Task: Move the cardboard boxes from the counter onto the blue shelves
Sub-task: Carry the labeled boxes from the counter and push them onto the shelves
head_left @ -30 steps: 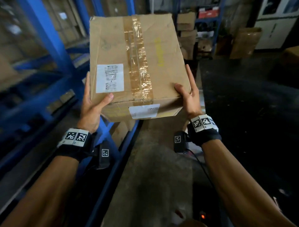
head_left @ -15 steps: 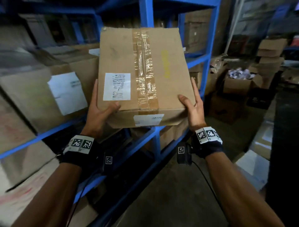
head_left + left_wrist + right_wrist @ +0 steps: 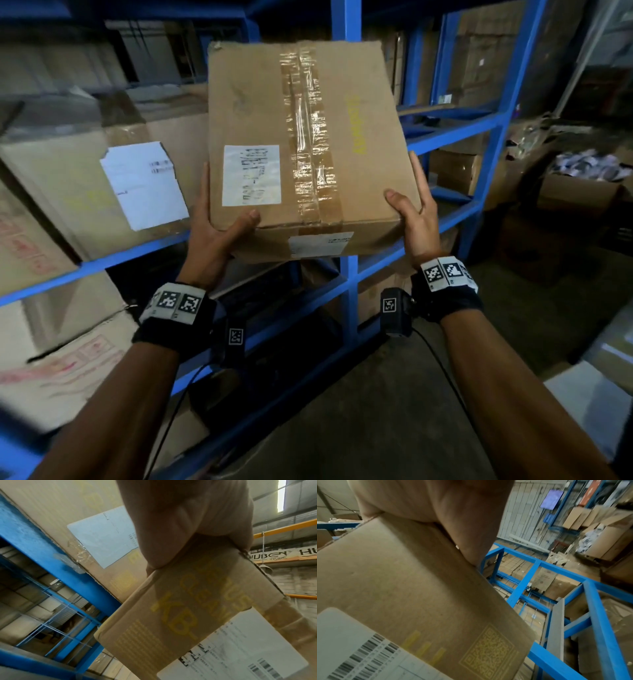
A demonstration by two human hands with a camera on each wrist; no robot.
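Cardboard box, gripped at its near corners by left hand and right hand, now faces the blue shelves — turn complete, placement pending.

A cardboard box is sitting between the left hand and right hand. Shelves are standing behind it, holding a labelled box to its left.

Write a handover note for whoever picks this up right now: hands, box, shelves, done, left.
Left hand: grips the cardboard box at its near left corner, thumb on top.
Right hand: grips the near right corner.
Box: in the air before the blue shelves, not yet on one.
Shelf box with a white label sits to the left.
Done: box carried to the shelves.
Left: set it on a shelf, release.
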